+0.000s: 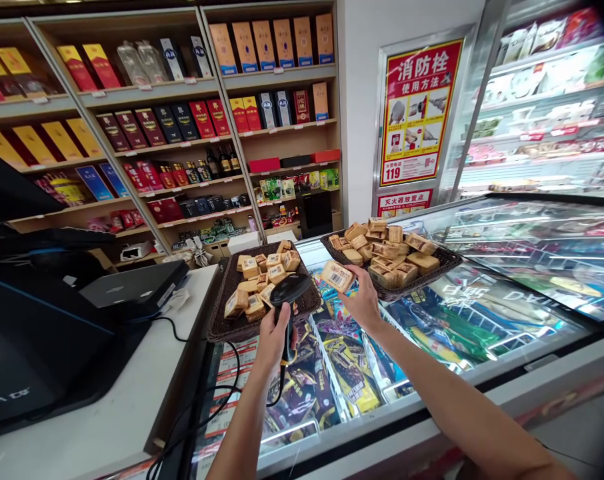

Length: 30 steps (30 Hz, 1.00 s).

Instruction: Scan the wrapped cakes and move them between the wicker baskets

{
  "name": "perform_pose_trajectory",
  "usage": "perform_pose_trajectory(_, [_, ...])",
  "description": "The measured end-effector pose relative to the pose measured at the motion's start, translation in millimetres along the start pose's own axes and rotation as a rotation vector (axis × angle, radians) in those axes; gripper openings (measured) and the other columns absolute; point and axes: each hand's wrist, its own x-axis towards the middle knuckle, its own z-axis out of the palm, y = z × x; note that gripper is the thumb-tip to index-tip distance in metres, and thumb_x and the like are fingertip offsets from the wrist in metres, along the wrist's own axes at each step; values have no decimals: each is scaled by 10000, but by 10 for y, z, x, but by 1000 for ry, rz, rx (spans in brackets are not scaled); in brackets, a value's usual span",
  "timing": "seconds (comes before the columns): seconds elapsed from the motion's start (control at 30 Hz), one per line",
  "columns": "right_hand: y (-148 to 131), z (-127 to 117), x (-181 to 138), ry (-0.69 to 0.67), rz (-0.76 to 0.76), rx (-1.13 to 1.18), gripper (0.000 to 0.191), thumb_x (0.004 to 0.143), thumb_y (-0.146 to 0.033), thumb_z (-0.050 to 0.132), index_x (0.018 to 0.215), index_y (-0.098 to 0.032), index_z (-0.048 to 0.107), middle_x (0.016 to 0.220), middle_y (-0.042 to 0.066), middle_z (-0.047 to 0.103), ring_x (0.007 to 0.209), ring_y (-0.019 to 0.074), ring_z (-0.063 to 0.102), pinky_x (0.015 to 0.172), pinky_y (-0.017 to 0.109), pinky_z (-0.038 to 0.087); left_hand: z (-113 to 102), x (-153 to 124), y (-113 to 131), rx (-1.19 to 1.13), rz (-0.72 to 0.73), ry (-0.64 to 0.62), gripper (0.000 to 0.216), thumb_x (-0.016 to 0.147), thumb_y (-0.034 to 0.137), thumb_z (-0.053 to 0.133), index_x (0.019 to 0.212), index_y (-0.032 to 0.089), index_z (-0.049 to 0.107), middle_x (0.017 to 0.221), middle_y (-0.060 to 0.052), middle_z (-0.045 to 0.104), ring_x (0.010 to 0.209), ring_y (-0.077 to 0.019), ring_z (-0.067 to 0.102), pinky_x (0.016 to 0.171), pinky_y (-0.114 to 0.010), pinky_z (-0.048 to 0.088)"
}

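Note:
My left hand (277, 333) is wrapped round the handle of a black barcode scanner (291, 288), its head in front of the left basket. In my right hand (363, 298) is a small tan packaged snack (337, 275), its barcode label showing. The packet is held between the two baskets, to the right of the scanner head. Beneath my left hand, the dark woven left basket (221, 319) holds several similar tan packets (251, 268). Just beyond my right hand, the right basket (445, 261) carries a heap of the same packets (386, 251).
Both baskets rest on a glass-topped freezer (482, 320) with packaged goods inside. A counter (182, 347) at left bears a black checkout machine (37, 333). The scanner's black cable (238, 373) loops over the freezer's left side. Shelves (182, 143) of boxed bottles stand behind.

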Motion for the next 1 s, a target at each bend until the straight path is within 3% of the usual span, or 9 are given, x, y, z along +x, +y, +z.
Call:
perform_pose_trajectory(0.2, [40,1,-17,-52,-81,-103,525,798,-185,601,1304,-211,463,1283,142,600,1246,292,543,1065,497,456,42,-66,9,10,-43,-199,546,764,706,642,832,170,567,575,40,556,327,-51,419,329,-180,299])
perform_pose_trajectory(0.37, [42,-6,-54,-85,-84,-137,510,807,-195,605,1302,-215,483,1293,132,600,1262,286,519,1069,468,446,47,-60,-25,21,-51,-217,527,776,700,638,798,182,543,520,71,489,323,-61,417,324,-180,301])
perform_pose_trajectory(0.47, [0,2,-50,-80,-37,-194,481,807,-261,655,1266,-206,520,1234,128,628,1199,308,511,1022,461,456,12,-11,-26,-10,-19,-120,546,765,713,643,821,175,563,520,62,508,332,-70,429,323,-184,305])
perform_pose_trajectory(0.57, [-90,107,52,-126,-35,-202,468,780,-297,710,1206,-185,552,1155,119,648,1076,302,524,956,435,466,-89,70,0,-48,22,128,589,751,755,624,841,176,569,478,66,500,330,-84,438,327,-190,318])
perform_pose_trajectory(0.67, [-216,366,257,-230,-34,-226,422,747,-296,745,1120,-181,585,1101,108,649,1035,299,524,947,424,447,-208,145,31,-102,41,361,598,756,773,604,829,182,558,445,74,480,337,-92,454,338,-188,332])
perform_pose_trajectory(0.73, [-295,613,412,-305,-7,-266,375,740,-298,752,1061,-182,599,1051,104,646,1033,305,525,948,428,437,-253,175,41,-162,52,435,601,746,775,613,820,183,551,465,68,499,353,-95,479,346,-189,347])
perform_pose_trajectory(0.9, [-416,1196,595,-398,133,-312,377,841,-348,684,1143,-143,591,1145,151,596,1104,310,546,938,410,451,-221,169,20,-181,31,366,630,703,802,627,819,190,539,460,68,515,350,-102,498,358,-196,369])
perform_pose_trajectory(1.0, [-442,1252,534,-548,125,-301,336,927,-369,585,1181,-151,609,1187,159,588,1086,287,589,921,376,467,-179,138,10,-139,2,305,640,710,819,599,837,195,530,428,77,500,322,-105,479,353,-200,365])
